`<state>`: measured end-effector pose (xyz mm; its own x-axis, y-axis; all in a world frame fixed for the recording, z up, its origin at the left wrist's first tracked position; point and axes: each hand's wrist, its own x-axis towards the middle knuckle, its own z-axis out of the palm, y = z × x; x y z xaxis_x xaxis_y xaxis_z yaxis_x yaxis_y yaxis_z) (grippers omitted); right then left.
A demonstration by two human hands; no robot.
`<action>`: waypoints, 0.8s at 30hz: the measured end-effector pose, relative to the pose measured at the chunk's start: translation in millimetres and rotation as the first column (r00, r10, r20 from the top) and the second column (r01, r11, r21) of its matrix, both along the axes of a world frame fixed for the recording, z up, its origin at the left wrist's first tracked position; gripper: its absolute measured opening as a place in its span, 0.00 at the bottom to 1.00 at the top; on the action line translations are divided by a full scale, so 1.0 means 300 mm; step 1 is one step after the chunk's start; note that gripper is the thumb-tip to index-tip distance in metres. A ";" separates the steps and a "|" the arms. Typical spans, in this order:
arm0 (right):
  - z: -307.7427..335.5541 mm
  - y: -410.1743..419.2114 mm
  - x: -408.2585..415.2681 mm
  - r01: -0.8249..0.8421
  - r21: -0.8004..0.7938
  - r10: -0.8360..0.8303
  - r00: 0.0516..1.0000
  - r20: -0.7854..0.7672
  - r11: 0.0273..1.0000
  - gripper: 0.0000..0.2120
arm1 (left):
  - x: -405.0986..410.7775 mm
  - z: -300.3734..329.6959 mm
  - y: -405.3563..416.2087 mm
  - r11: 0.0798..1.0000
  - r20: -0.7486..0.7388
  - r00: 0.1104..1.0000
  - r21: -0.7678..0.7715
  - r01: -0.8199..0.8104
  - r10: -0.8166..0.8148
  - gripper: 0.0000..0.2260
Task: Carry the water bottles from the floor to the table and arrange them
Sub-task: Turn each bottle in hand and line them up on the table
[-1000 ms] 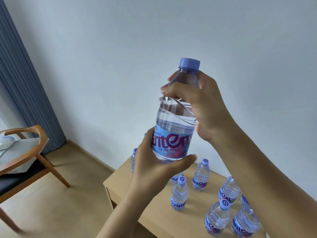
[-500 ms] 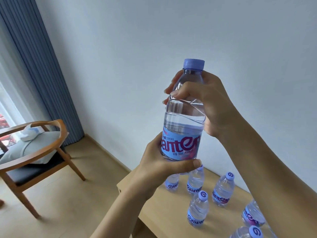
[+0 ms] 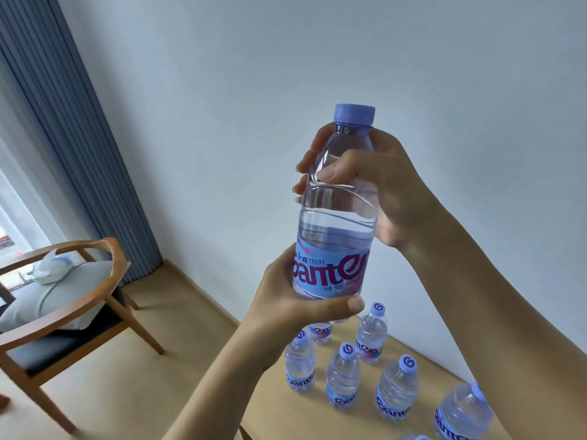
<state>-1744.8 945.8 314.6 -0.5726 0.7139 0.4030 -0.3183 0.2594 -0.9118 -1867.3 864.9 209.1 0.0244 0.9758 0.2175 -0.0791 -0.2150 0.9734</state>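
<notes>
I hold a clear water bottle (image 3: 336,217) with a lilac cap and a blue label upright in the air, well above the table. My left hand (image 3: 286,300) grips its lower part around the label. My right hand (image 3: 381,185) wraps its shoulder just below the cap. Below stands a light wooden table (image 3: 286,417) with several more bottles upright on it, among them one at the left (image 3: 300,360), one in the middle (image 3: 343,379) and one further right (image 3: 397,389).
A wooden chair (image 3: 73,312) with a grey cushion and a small white device on it stands at the left on the pale wooden floor. A blue-grey curtain (image 3: 63,122) hangs beside a window. A plain white wall runs behind the table.
The view has swung left and tipped, so the chair and curtain show more and the table bottles sit lower right. Both hands keep the same hold on the bottle.
</notes>
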 end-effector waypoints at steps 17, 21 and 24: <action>-0.035 0.156 0.023 0.359 0.139 -0.374 0.921 0.111 0.923 0.17 | 0.050 -0.024 0.205 0.986 0.009 0.990 0.090 -0.140 0.140 0.21; -0.037 0.159 0.033 0.358 0.091 -0.363 0.930 0.057 0.929 0.13 | 0.066 -0.038 0.232 0.994 -0.006 0.997 0.084 -0.074 0.075 0.23; -0.036 0.176 0.044 0.316 0.079 -0.320 0.947 0.038 0.945 0.09 | 0.063 -0.041 0.257 0.998 0.008 1.000 0.062 0.013 -0.013 0.24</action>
